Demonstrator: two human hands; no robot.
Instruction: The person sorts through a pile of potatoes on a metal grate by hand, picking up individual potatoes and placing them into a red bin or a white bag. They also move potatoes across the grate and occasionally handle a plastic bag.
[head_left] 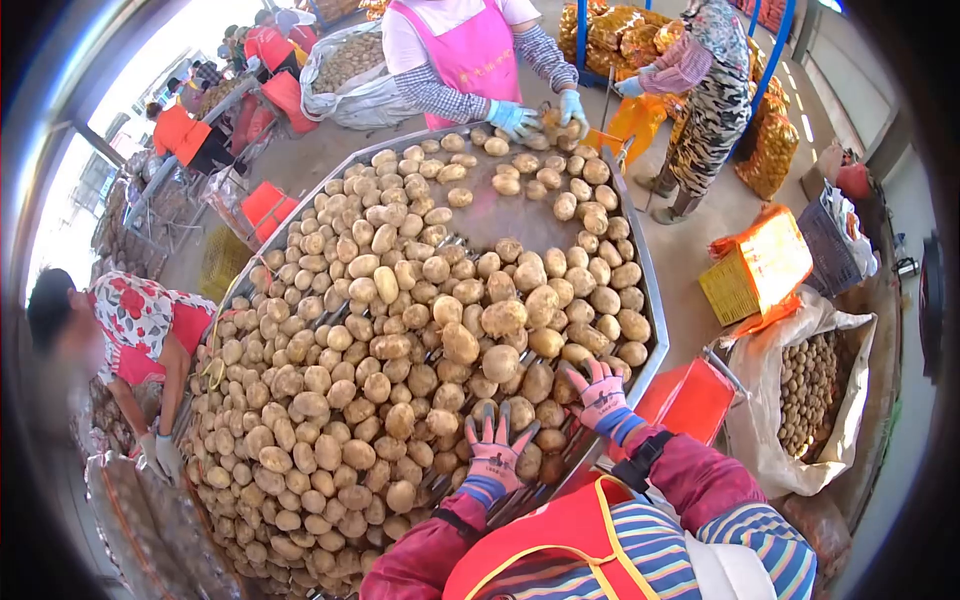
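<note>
A broad heap of potatoes [400,350] covers most of the metal-rimmed sorting table [655,290] in front of me. My left hand [497,455], in a pink glove with grey fingertips, rests against potatoes at the near edge, its fingers spread. To its right, my right hand [600,395] wears a matching glove. Its fingers are apart and touch potatoes by the table's near right rim. Neither hand is closed round a potato. Parts of the potatoes under my palms are hidden.
Across the table, a co-worker's blue-gloved hands [540,118] handle potatoes. Another co-worker [150,340] bends at the left edge. On the right stand a white sack of potatoes [810,390], a yellow crate [730,285] and a red bin [690,395].
</note>
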